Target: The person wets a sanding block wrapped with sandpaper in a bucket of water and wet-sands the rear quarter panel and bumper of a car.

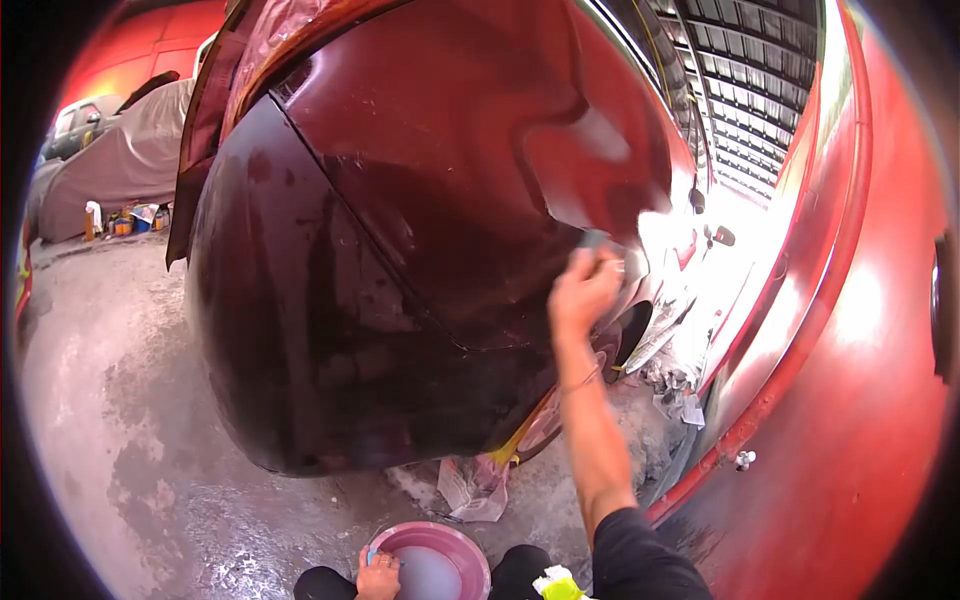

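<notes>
**Glossy dark-maroon car body (400, 190) filling mid-view**

Far L of the car, a pale grey fabric cover (115, 165) is draping a bulky shape; at its foot, a cluster of small orange & blue containers (135, 222) is standing on the damp grey concrete floor (80, 330). Below the car, the person's bare L hand (378, 578) is resting by the L rim of a round pink plastic basin (476, 560) w/ cloudy liquid, fingers grasping a small light-blue piece (373, 555), material unclear. Just under the car's lower edge, crumpled clear plastic sheeting (473, 495) is trailing to the floor. At the car's R side, the person's bare R hand (585, 290) is reaching up, fingers gripping a small flat grey pad (594, 240) by the paint; exact contact blurred, can't tell. R of the car, a smooth red wall (850, 430) is rising, w/ a long red pipe (858, 180) running along it.
</notes>
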A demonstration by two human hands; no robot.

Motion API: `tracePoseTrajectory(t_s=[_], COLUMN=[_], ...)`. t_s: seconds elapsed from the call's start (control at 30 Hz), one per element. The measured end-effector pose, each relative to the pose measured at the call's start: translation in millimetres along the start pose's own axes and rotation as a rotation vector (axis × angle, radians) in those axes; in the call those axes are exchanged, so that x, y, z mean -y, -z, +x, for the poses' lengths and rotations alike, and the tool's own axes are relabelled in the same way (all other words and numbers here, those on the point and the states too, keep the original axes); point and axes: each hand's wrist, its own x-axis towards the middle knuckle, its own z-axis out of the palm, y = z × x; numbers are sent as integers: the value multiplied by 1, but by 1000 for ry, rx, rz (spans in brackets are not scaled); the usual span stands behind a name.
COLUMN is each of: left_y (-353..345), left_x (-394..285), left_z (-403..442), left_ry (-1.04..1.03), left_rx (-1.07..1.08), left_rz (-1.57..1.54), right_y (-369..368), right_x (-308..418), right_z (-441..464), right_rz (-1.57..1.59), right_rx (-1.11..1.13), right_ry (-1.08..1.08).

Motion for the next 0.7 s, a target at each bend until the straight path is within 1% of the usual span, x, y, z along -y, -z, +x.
tracePoseTrajectory(t_s=[0.03, 0.07, 0.1, 0.13, 0.2, 0.23, 0.27, 0.3, 0.33, 0.4, 0.43, 0.47, 0.5, 0.53, 0.57, 0.6, 0.67, 0.7], left_y=[-1, -4, -5, -6, -5, -3, -1, 0, -1, -1, -2, -4, -7, -8, -4, -3, -7, -9], left_x=[3, 3, 1, -3, -1, 3, 1, -2, -1, -1, 1, 1, 0, 0, 0, 0, 0, 3], left_z=[0, 0, 1, 2, 0, -2, -1, 0, 2, 1, 3, 1, -1, 3, 6, 1, 2, 1], left_ry=[-2, 9, 21, 24, 13, 12, 20, 24, 23, 7, 17, 14, 7, 6, 2, -4, -2, -1], left_rx=[3, 10, 16, 24, 5, 8, 26, 42, 32, 56, 51, 41, 37, 50, 23, 0, -37, -31], left_rz=[2, -34, -70, -74, -27, -16, -14, -16, -15, 29, 30, 33, 36, 30, 10, -8, 3, -21], right_y=[11, 6, 6, 4, 6, 8, 11, 12, 6, 4, -9, -2, 14, 11, 0, -5, 5, 5], right_x=[53, 86, 116, 130, 109, 80, 40, -4, -54, -57, -56, 13, 88, 135, 168, 186, 153, 116], right_z=[-23, -32, -26, -20, -8, -2, 7, 19, 33, 45, 37, 23, 9, -8, -24, -24, -14, -6], right_rz=[60, 145, 238, 334, 328, 296, 137, -16, -51, -84, -5, -29, 70, 209, 302, 465, 314, 245], right_rx=[50, 13, 52, 95, 171, 138, 131, 144, 67, 83, 69, 15, 148, 87, 76, 89, 132, 90], right_ry=[189, 354, 434, 512, 651, 608, 503, 177, -17, -320, -295, -23, 149, 516, 592, 526, 665, 642])
